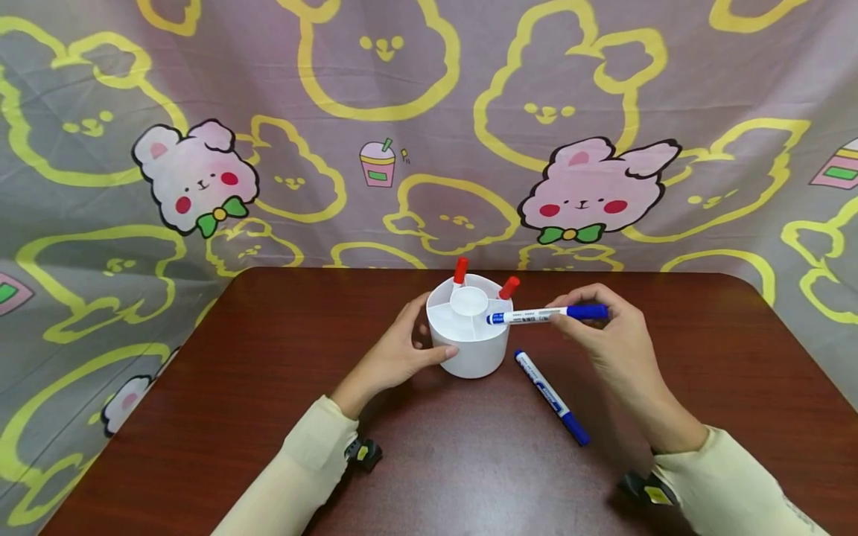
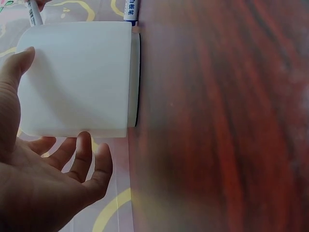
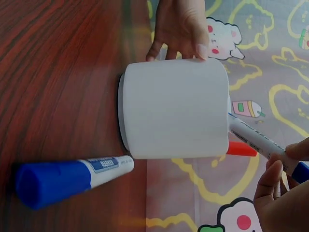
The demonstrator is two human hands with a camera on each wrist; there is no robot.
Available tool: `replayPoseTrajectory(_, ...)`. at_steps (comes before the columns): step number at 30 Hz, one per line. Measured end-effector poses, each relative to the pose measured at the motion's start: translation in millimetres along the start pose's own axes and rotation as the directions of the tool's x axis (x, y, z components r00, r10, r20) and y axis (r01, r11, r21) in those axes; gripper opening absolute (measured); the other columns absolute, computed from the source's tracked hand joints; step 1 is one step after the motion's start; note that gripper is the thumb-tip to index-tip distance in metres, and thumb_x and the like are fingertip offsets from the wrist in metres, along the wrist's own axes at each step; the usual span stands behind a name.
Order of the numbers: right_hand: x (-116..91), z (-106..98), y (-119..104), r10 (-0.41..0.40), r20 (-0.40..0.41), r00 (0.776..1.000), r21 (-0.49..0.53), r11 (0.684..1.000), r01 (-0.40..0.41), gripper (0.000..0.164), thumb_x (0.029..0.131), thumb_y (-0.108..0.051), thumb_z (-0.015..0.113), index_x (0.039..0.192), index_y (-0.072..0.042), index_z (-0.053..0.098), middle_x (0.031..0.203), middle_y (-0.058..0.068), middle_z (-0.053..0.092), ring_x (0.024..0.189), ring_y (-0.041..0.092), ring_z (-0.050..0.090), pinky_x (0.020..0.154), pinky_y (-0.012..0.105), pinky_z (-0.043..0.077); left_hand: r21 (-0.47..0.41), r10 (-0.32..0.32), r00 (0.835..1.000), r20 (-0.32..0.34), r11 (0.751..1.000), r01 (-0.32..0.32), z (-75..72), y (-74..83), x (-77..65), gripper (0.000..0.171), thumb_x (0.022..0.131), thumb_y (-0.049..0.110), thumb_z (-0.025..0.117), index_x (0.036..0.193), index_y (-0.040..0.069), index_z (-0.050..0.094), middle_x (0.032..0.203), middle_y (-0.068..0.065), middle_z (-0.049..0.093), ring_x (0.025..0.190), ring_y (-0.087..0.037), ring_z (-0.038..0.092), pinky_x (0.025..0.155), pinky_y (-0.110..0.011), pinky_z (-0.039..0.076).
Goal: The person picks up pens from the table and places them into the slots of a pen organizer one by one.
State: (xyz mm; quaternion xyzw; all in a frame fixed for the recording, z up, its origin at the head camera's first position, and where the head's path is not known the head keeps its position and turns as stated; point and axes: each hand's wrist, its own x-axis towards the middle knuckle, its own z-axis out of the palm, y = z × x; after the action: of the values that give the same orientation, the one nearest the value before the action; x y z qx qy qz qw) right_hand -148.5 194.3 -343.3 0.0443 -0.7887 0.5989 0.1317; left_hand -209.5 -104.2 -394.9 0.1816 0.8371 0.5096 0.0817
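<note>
Cream left sleeve, near the camera, leads to the left hand, its thumb and bent fingers gripping the white holder upright on the brown table. Two red-capped markers stand in it. Rightward, the held marker reaches over its rim; the loose marker lies just beside; the right hand pinches the held marker near its blue cap.

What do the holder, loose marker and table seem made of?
Holder: likely plastic, matte white, judging by its smooth, even, thin walls. Loose marker: probably hard plastic, smooth, judging by its even white barrel and blue cap. Table: dark wood grain with a soft sheen; solid wood or laminate, I can't tell.
</note>
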Motion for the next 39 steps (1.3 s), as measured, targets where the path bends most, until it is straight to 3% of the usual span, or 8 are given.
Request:
replayPoseTrajectory(10, 5.8, 20.1, 1.8, 0.025, -0.029, 0.999, 0.17, 0.985, -0.019, 0.023, 0.095, -0.006, 0.077, 0.113, 0.002, 0.065, 0.095, -0.015, 0.076, 0.09, 0.009, 0.067, 0.078, 0.018, 0.058, -0.001, -0.014, 1.0, -0.005, 1.0, 0.014, 1.0, 1.5, -1.1, 0.095, 0.088, 0.029, 0.086, 0.164, 0.023, 0.029, 0.148, -0.006, 0.042, 0.112, -0.025, 0.048, 0.087, -0.034, 0.046)
replayPoseTrajectory(17, 8.6, 25.2, 2.9, -0.01, -0.053, 0.999, 0.15, 0.988, 0.018, 0.024, 0.095, -0.003, 0.076, 0.115, 0.005, 0.064, 0.095, -0.015, 0.075, 0.087, 0.007, 0.068, 0.078, 0.017, 0.059, 0.0, -0.001, 1.0, -0.007, 1.0, 0.001, 1.2, 1.1, 0.4, 0.094, 0.088, 0.028, 0.086, 0.164, 0.023, 0.03, 0.145, -0.007, 0.043, 0.11, -0.025, 0.049, 0.086, -0.033, 0.046)
replayPoseTrajectory(24, 9.8, 30.0, 1.2, -0.101, -0.063, 0.993, 0.057, 0.993, 0.104, 0.024, 0.094, -0.001, 0.075, 0.115, 0.006, 0.066, 0.097, -0.014, 0.072, 0.089, 0.004, 0.068, 0.081, 0.014, 0.057, 0.0, -0.01, 1.0, -0.017, 1.0, 0.01, 1.7, 1.7, 0.0, 0.094, 0.088, 0.027, 0.086, 0.163, 0.021, 0.03, 0.141, -0.008, 0.045, 0.111, -0.024, 0.049, 0.086, -0.032, 0.046)
replayPoseTrajectory(28, 10.8, 33.9, 0.9, -0.109, -0.058, 0.992, 0.028, 0.993, 0.111, 0.024, 0.094, -0.002, 0.076, 0.114, 0.005, 0.066, 0.1, -0.006, 0.072, 0.09, 0.005, 0.069, 0.082, 0.014, 0.057, -0.012, -0.014, 0.999, -0.036, 1.0, 0.013, 2.8, 2.0, -0.2, 0.093, 0.086, 0.025, 0.087, 0.16, 0.017, 0.032, 0.135, -0.011, 0.053, 0.115, -0.026, 0.052, 0.091, -0.035, 0.048)
replayPoseTrajectory(33, 12.6, 38.8, 0.6, -0.071, -0.059, 0.996, 0.031, 0.997, 0.073, 0.024, 0.093, -0.001, 0.076, 0.115, 0.004, 0.067, 0.108, 0.013, 0.072, 0.092, 0.004, 0.068, 0.083, 0.014, 0.057, -0.044, 0.006, 0.999, -0.036, 0.999, -0.008, 3.6, 2.3, 0.3, 0.09, 0.085, 0.02, 0.088, 0.155, 0.012, 0.032, 0.149, -0.011, 0.055, 0.127, -0.028, 0.051, 0.101, -0.044, 0.048)
replayPoseTrajectory(36, 14.1, 42.0, 0.3, -0.06, -0.044, 0.997, 0.037, 0.997, 0.062, 0.025, 0.093, -0.001, 0.076, 0.116, 0.004, 0.067, 0.112, 0.021, 0.071, 0.093, 0.004, 0.068, 0.084, 0.014, 0.056, -0.049, 0.006, 0.999, -0.037, 0.999, -0.008, 4.0, 1.5, 0.8, 0.091, 0.084, 0.019, 0.089, 0.155, 0.012, 0.031, 0.147, -0.012, 0.055, 0.126, -0.028, 0.051, 0.1, -0.043, 0.049)
replayPoseTrajectory(39, 16.0, 45.5, 1.9, -0.058, -0.024, 0.998, 0.046, 0.997, 0.059, 0.026, 0.093, -0.001, 0.075, 0.117, 0.005, 0.067, 0.109, 0.019, 0.071, 0.093, 0.005, 0.067, 0.083, 0.014, 0.056, -0.049, -0.002, 0.999, -0.034, 0.999, 0.0, 4.3, 1.0, 0.8, 0.095, 0.083, 0.019, 0.09, 0.157, 0.015, 0.03, 0.139, -0.015, 0.055, 0.12, -0.029, 0.054, 0.095, -0.04, 0.051)
